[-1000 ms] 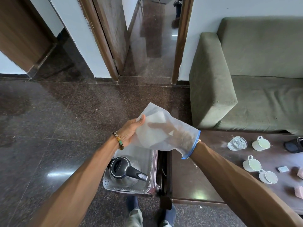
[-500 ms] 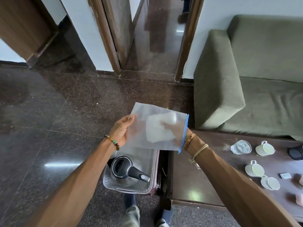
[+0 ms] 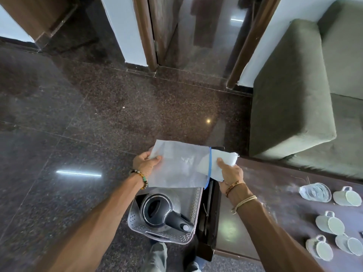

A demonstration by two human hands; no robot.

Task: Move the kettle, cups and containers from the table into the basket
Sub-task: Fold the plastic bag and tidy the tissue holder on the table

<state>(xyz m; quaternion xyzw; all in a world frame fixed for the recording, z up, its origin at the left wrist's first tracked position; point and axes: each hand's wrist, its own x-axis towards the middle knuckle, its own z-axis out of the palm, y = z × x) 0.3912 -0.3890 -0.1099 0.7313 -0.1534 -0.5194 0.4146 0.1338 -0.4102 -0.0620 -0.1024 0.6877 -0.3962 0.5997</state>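
Left hand (image 3: 145, 166) is pinching the limp, likely slippery bag (image 3: 180, 169) at its closed end; right hand (image 3: 229, 174) is gripping the soft white wad (image 3: 226, 157) (light) beside the zip (image 3: 210, 163)

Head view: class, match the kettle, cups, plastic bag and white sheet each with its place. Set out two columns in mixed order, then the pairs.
Things:
1 kettle
2 cups
3 plastic bag
4 white sheet

Places:
A gripped by the left hand
B in the basket
C gripped by the right hand
D on the table

Pairs: 1-B, 2-D, 3-A, 4-C
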